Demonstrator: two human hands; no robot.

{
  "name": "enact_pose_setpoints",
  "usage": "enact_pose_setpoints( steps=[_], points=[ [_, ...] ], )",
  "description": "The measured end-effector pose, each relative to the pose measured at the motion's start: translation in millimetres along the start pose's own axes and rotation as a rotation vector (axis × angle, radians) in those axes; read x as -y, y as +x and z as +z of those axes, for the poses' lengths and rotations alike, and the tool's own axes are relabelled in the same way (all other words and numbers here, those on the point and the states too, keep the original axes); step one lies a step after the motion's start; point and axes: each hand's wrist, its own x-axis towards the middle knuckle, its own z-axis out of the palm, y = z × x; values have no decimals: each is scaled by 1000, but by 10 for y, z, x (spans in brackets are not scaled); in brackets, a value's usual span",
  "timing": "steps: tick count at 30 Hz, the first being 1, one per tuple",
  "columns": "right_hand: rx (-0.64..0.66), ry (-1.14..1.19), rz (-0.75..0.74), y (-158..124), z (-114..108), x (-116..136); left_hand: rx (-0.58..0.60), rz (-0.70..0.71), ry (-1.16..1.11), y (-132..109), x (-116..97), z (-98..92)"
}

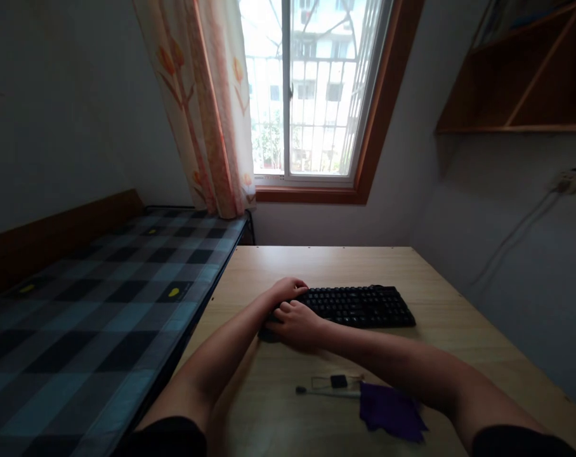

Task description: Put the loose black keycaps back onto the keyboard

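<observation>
A black keyboard (368,306) lies on the wooden table, its left end partly covered by my hands. My left hand (288,289) grips the keyboard's far left corner, fingers bent over the edge. Over the near left part of the keys is my right hand (298,324), its fingers curled; whatever is between them is hidden. Below the right forearm lie a thin wire tool with a black middle piece (339,381) and a slim brush (301,390) with a dark head. A purple cloth (390,411) covers the far end of the brush.
The table (250,406) stands against a bed with a checked mattress (140,304) on the left. Behind are a curtain (212,114) and a barred window (316,95). At the upper right hang a wooden shelf (516,82) and a wall socket with a cable (566,182).
</observation>
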Motion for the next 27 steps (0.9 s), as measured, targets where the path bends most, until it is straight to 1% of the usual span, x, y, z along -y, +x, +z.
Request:
enact_pose_setpoints(
  steps=[3, 6, 9, 12, 15, 18, 23, 25, 27],
  points=[
    [-14, 44, 67, -65, 23, 28, 30, -5, 67, -9, 59, 49],
    [-21, 67, 129, -190, 23, 22, 34, 7, 115, -2, 109, 70],
    [-16, 64, 153, -388, 4, -34, 23, 33, 134, -2, 134, 76],
    [5, 44, 174, -679, -52, -138, 17, 56, 137, -8, 141, 71],
    [28, 16, 224, -1073, -126, -278, 16, 69, 133, -13, 140, 60],
    [23, 4, 316, -1583, -180, -453, 17, 68, 129, -12, 134, 51],
    [-67, 5, 520, -2542, -200, -753, 18, 61, 127, -8, 126, 45],
    [-85, 36, 578, -2849, -194, -846, 16, 56, 129, -7, 125, 45],
    [-84, 79, 640, -3083, -184, -920, 11, 48, 135, -6, 125, 48]
  ],
)
